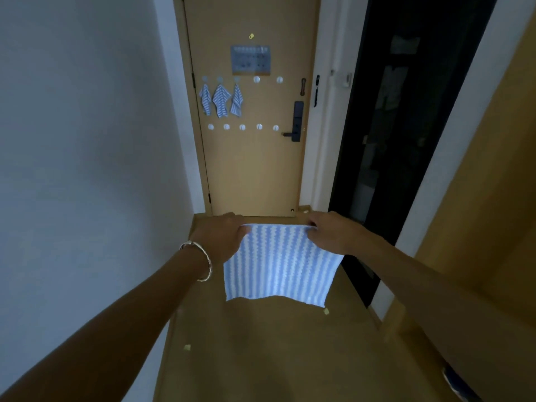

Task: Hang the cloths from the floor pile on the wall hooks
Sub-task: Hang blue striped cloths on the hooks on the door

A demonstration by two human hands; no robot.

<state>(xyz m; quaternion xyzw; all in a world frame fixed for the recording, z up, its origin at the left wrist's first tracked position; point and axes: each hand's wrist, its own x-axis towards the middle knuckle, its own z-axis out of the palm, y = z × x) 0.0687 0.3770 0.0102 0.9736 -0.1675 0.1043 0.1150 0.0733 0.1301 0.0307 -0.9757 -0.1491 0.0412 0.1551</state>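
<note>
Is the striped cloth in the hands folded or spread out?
Spread. The striped cloth hangs as one flat sheet, the left hand and right hand gripping its top corners.

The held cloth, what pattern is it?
The held cloth has light blue and white wavy stripes, seen best in the head view.

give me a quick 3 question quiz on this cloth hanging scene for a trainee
1. True or false: the left hand and right hand each hold a top corner of the striped cloth.
2. How many hung cloths are on the door? A) one B) three C) five
3. Fill in: the lower row of hooks carries ___ cloths.
Key: 1 true; 2 B; 3 zero
</note>
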